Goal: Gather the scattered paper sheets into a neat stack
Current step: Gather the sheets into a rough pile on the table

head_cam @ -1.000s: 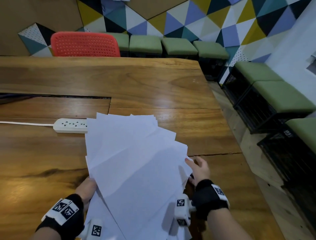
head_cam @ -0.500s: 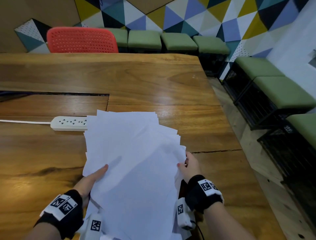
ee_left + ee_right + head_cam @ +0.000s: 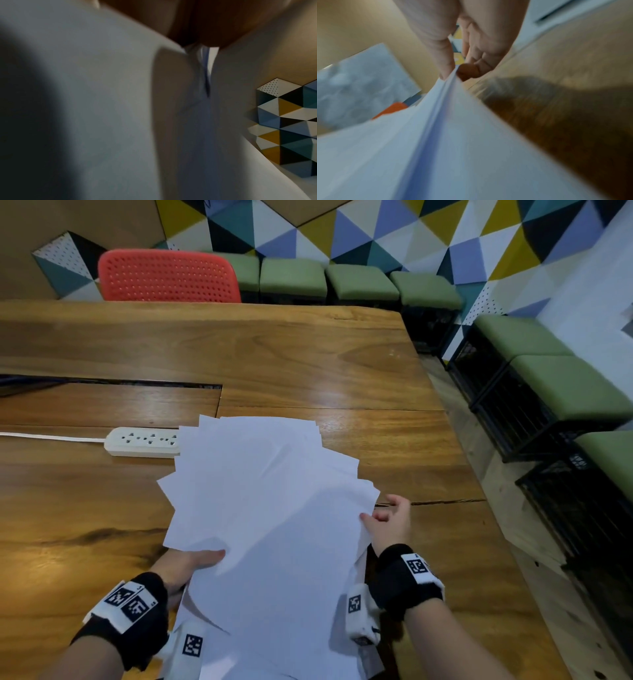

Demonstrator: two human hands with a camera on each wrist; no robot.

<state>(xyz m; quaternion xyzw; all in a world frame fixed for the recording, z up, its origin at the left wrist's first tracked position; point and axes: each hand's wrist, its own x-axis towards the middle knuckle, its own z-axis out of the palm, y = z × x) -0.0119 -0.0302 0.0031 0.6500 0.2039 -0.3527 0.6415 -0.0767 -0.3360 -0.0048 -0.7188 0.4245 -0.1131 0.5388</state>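
Note:
A loose fan of white paper sheets (image 3: 267,508) is held over the near part of the wooden table (image 3: 274,361), corners splayed to the left and far side. My left hand (image 3: 191,563) grips the fan's lower left edge, the thumb lying on one sheet with another sheet over its tip. My right hand (image 3: 387,522) pinches the right edge. In the right wrist view the thumb and a finger of that hand (image 3: 452,73) close on the layered sheet edges (image 3: 450,121). In the left wrist view the sheets (image 3: 102,94) fill the picture and hide most of my left hand.
A white power strip (image 3: 144,441) with its cord lies just left of the sheets' far corner. A red chair (image 3: 168,277) stands behind the table; green stools (image 3: 359,284) line the wall and the right side. The table's right edge is close to my right hand.
The fan has narrowed and shifted slightly. My left thumb came up from under the sheets onto them, then slid in between sheets. My right hand stayed on the right edge.

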